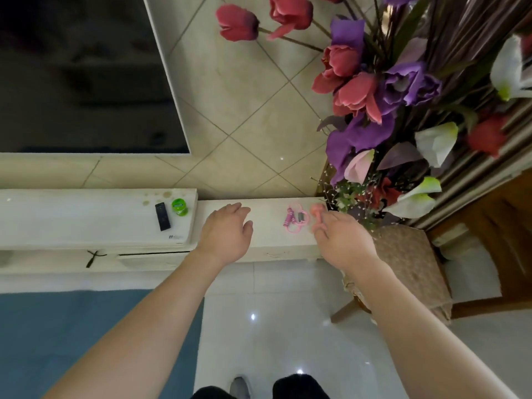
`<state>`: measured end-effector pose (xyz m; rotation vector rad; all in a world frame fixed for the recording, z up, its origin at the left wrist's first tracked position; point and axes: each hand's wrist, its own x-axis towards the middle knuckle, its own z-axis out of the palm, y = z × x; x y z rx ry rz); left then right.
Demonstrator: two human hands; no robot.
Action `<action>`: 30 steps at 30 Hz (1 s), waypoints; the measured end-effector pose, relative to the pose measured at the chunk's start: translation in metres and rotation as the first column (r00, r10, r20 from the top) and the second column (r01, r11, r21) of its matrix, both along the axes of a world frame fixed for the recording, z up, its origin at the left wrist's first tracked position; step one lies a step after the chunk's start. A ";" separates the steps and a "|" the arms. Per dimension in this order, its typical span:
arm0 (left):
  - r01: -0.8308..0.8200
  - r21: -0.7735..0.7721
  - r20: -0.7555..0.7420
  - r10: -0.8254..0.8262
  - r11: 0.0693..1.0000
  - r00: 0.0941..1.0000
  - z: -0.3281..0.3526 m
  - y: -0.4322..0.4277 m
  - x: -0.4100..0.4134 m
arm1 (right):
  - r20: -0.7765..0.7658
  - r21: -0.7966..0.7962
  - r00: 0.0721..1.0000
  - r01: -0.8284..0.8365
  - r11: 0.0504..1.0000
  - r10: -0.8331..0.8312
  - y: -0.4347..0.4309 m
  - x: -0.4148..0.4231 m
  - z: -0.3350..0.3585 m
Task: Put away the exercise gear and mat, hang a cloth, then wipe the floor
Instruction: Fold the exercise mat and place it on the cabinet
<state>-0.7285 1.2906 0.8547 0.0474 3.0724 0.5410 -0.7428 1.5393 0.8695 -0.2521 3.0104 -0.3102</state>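
A small pink and purple piece of exercise gear (296, 220) with looped cord lies on the white ledge (267, 246). My right hand (342, 240) hovers just right of it, blurred by motion, fingers loosely curled. A blurred pink shape (317, 210) sits at its fingertips; whether the hand holds it is unclear. My left hand (226, 233) is over the ledge to the left of the gear, fingers relaxed, holding nothing. A blue mat (63, 326) lies on the floor at lower left.
A black remote (162, 216) and a green jar (179, 207) sit on the raised white shelf to the left, under a dark TV screen (80, 73). Artificial flowers (397, 105) crowd the right, above a stool with woven cloth (408, 263). Glossy white floor tiles (282, 335) lie below.
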 end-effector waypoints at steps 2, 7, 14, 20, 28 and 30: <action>-0.036 -0.001 -0.005 0.036 0.999 0.999 0.003 -0.001 0.013 | -0.007 -0.021 1.000 -0.026 0.999 0.026 -0.001 0.006 0.007; -0.123 0.000 -0.030 0.123 0.992 0.992 0.012 0.012 0.050 | -0.008 0.016 0.986 -0.164 0.986 0.164 0.006 0.023 0.019; -0.216 0.000 -0.028 0.216 0.976 0.976 0.011 0.038 0.106 | 0.029 0.053 0.966 -0.260 0.964 0.258 0.023 0.052 0.026; -0.315 0.024 -0.015 0.315 0.949 0.949 0.008 0.034 0.162 | 0.030 0.060 0.937 -0.349 0.935 0.348 0.014 0.085 0.030; -0.416 0.047 0.016 0.416 0.908 0.909 -0.003 0.005 0.247 | 0.057 0.105 0.892 -0.452 0.886 0.449 -0.027 0.151 0.025; -0.444 0.066 0.019 0.444 0.894 0.896 -0.004 -0.004 0.273 | 0.077 0.098 0.877 -0.479 0.872 0.473 -0.039 0.169 0.022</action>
